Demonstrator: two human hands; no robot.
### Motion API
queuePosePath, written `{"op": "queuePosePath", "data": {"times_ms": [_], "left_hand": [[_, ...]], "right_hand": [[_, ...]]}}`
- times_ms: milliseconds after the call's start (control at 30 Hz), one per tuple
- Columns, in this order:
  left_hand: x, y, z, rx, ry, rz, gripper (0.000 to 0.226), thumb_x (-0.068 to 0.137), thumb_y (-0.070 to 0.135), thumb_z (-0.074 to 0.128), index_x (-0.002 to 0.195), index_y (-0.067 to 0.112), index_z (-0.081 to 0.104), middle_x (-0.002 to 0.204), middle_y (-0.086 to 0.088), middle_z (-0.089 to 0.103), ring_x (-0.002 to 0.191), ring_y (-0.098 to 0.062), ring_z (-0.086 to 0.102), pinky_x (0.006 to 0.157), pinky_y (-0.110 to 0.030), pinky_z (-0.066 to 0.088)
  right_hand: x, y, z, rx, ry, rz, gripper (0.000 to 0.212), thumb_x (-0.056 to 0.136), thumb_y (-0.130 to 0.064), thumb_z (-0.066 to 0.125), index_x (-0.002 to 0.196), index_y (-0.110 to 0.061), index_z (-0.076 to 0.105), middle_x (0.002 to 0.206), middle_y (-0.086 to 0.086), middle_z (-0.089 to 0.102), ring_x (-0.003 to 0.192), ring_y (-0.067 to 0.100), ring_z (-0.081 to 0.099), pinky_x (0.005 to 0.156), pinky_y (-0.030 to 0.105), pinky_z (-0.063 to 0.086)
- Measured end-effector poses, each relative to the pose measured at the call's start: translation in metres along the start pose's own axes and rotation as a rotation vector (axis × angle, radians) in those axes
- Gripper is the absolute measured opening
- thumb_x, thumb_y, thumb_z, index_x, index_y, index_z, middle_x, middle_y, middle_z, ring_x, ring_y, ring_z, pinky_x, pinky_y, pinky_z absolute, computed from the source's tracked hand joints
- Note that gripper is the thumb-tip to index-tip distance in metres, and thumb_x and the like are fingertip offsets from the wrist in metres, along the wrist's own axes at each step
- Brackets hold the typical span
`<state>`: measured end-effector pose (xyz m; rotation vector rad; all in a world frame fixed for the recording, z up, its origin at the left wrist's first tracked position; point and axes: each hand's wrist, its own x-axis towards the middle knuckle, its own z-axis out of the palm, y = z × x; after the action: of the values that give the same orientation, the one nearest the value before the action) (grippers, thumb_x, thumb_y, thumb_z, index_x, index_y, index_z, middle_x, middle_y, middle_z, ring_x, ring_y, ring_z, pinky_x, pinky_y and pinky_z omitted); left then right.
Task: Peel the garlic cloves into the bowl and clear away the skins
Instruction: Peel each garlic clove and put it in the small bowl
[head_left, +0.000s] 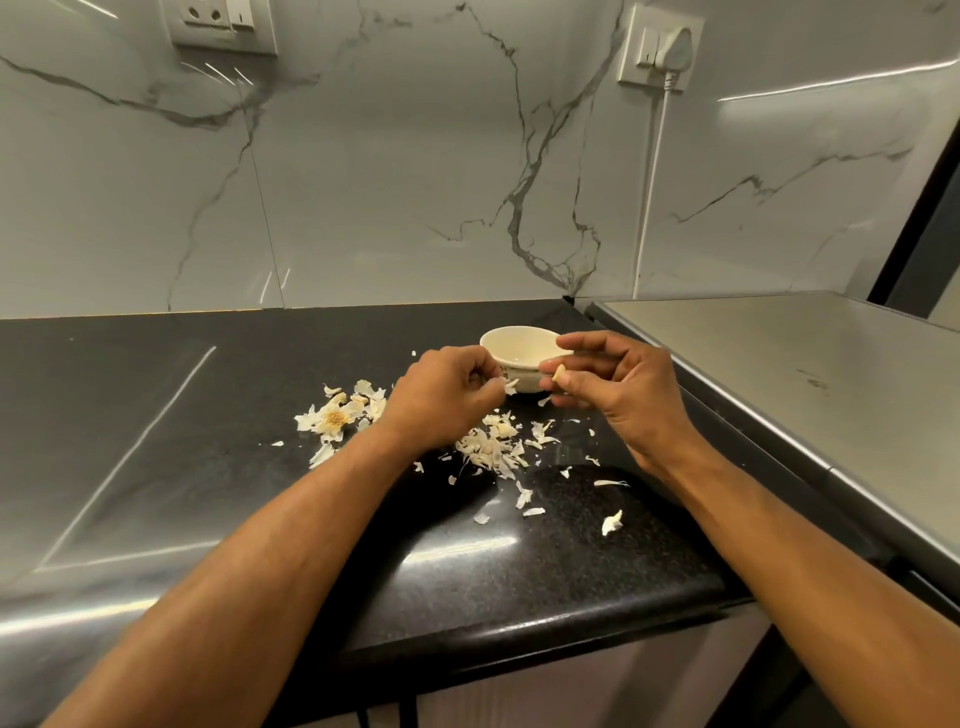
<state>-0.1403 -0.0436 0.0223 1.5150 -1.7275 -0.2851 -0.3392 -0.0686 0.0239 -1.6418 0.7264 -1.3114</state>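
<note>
Two bare forearms, rising from the bottom corners of the frame toward its centre. Behind everything, filling the upper half, a white marble-look wall (395, 171) with grey veins; a socket plate (221, 23) at upper left, a second plate with a white plug (670, 49) at upper right, its cord (649, 197) dropping straight down to the back edge of the table. Below that, a glossy black speckled table (156, 415) across the middle and lower left, rounded front edge at lower centre. At right, butting against it, a grey metal surface (779, 364) running toward the lower right corner.

Left hand (441, 397) just left of centre, fingers curled in, fingertips pinching a small scrap of papery skin (511, 385). Right hand (618, 389) just right of centre, thumb and forefinger pinching a small pale garlic clove (559, 372), remaining fingers loosely bent above and below it. Both hands apart by a narrow gap, held above the table in front of the bowl.

Cream bowl (511, 345) upright at centre, behind the hands, partly hidden by them; contents hard to make out.

Loose garlic skins (491, 449) in a heap below the hands, thinner flakes scattered toward lower right. Spent garlic root with husk (332, 415) to the left of the left wrist, more skins around it. One larger white flake (612, 522) alone at lower right of the scatter.
</note>
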Motion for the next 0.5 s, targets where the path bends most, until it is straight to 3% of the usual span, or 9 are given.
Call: {"op": "queuePosePath", "data": {"times_ms": [133, 267, 500], "left_hand": [[0.001, -0.001, -0.010, 0.088, -0.031, 0.033, 0.007, 0.089, 0.026, 0.065, 0.085, 0.027, 0.070, 0.076, 0.012, 0.068, 0.075, -0.012, 0.064, 0.077, -0.044, 0.057], [0.003, 0.000, -0.017, 0.190, -0.086, 0.055, 0.015, 0.092, 0.025, 0.061, 0.100, 0.026, 0.073, 0.091, 0.009, 0.072, 0.085, -0.014, 0.065, 0.084, -0.043, 0.055], [0.003, -0.002, -0.023, 0.276, -0.123, 0.037, 0.012, 0.088, 0.024, 0.066, 0.094, 0.029, 0.075, 0.088, 0.010, 0.073, 0.082, -0.011, 0.066, 0.082, -0.040, 0.057]], "right_hand": [[0.016, -0.002, -0.002, -0.428, 0.025, -0.213, 0.021, 0.082, 0.000, 0.073, 0.099, -0.012, 0.072, 0.093, 0.001, 0.075, 0.083, 0.010, 0.073, 0.079, 0.022, 0.058], [0.043, -0.005, -0.001, -0.715, 0.032, -0.320, 0.017, 0.084, -0.003, 0.073, 0.102, -0.005, 0.075, 0.095, 0.007, 0.075, 0.075, 0.000, 0.065, 0.073, 0.009, 0.052], [0.070, -0.010, 0.002, -0.976, -0.118, -0.322, 0.019, 0.087, -0.002, 0.066, 0.104, -0.005, 0.075, 0.106, 0.010, 0.074, 0.095, 0.021, 0.070, 0.090, 0.037, 0.056]]}}
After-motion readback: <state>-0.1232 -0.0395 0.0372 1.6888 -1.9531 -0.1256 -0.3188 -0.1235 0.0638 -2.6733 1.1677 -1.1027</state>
